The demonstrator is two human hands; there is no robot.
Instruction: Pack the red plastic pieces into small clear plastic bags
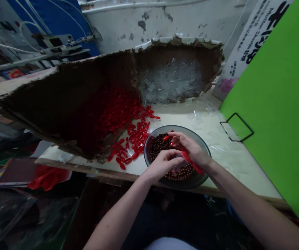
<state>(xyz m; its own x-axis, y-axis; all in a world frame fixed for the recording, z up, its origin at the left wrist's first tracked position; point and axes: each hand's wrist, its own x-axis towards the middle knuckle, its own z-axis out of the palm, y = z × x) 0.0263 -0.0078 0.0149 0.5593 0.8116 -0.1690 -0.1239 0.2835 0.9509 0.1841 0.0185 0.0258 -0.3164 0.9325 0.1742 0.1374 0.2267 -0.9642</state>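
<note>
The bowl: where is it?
In the head view, the bowl sits right of centre under the left hand and right hand, beside loose red pieces.

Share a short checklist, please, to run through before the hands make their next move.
1. Brown beads in the bowl: ok, plenty show.
2. Red pieces beside the bowl: ok, loose on the table.
3. Clear pieces in the cardboard box: ok, heaped.
4. Left hand over the bowl: ok.
5. Right hand's grip: cannot tell.
6. Bowl fully on the table: cannot tell, front edge hidden.
</note>
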